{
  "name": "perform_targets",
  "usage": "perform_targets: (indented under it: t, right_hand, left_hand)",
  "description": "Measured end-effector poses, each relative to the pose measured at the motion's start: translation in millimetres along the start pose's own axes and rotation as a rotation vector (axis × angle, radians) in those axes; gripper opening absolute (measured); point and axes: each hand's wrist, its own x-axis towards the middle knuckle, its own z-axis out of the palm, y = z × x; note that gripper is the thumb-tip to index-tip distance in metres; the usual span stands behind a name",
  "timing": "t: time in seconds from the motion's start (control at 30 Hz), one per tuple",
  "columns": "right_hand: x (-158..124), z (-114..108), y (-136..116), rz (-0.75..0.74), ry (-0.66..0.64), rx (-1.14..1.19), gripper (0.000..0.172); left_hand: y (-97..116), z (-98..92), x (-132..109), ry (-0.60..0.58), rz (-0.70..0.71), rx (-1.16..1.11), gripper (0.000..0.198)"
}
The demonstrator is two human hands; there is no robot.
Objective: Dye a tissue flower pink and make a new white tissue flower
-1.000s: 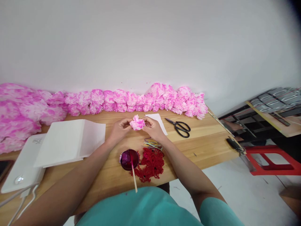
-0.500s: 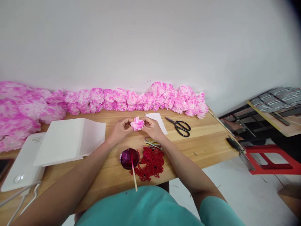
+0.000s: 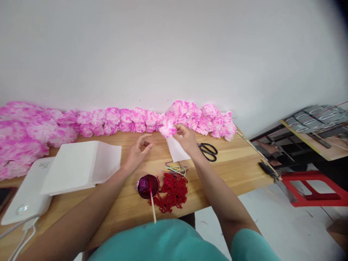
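Observation:
A small pink-and-white paper flower (image 3: 167,129) is pinched in the fingers of my right hand (image 3: 187,138), above the table near the row of finished-looking paper flowers (image 3: 136,119) along the wall. My left hand (image 3: 139,149) hovers over the wood to the left of it, fingers curled loosely and apart, with nothing in them. Below my right hand lies a white paper sheet (image 3: 178,150). Black-handled scissors (image 3: 208,151) rest behind my right wrist, their blades hidden.
Nearer me stand a dark bowl of purple-red liquid (image 3: 144,191) with a stick (image 3: 153,208) in it, red yarn (image 3: 175,192) and several coloured strings (image 3: 175,168). A stack of white paper (image 3: 73,166) leans on a white device (image 3: 27,199) at left. A red stool (image 3: 312,188) is at right.
My right hand has carried the flower up and to the right. My left hand has let go of it and stays slightly lower, to the left. The view has shifted a little.

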Motion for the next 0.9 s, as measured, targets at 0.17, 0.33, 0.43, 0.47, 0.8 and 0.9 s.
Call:
perform_targets:
  t: [0.17, 0.33, 0.43, 0.47, 0.8, 0.9]
  right_hand:
    - [49.2, -49.0, -18.5, -0.157, 0.205, -0.074, 0.009]
    - [73.0, -59.2, -22.3, -0.192, 0.195, -0.043, 0.010]
    - [76.7, -56.8, -20.0, -0.198, 0.186, 0.018, 0.009]
    - [76.5, -56.6, -19.1, -0.197, 0.178, 0.042, 0.009]
    - [65.7, -72.6, -9.7, -0.059, 0.166, 0.147, 0.016]
    - [67.2, -73.7, -2.7, 0.026, 0.160, 0.249, 0.021]
  left_hand:
    - [11.8, 3.5, 1.7, -0.074, -0.021, 0.164, 0.031]
    - [50.5, 12.3, 25.0, -0.121, 0.086, 0.420, 0.035]
    - [73.2, 26.2, 56.5, -0.074, 0.033, 0.450, 0.045]
    - [78.8, 32.4, 68.2, -0.075, -0.023, 0.396, 0.050]
    - [94.6, 64.4, 139.5, -0.213, -0.502, 0.138, 0.068]
    - [97.2, 63.6, 143.3, -0.234, -0.585, 0.014, 0.052]
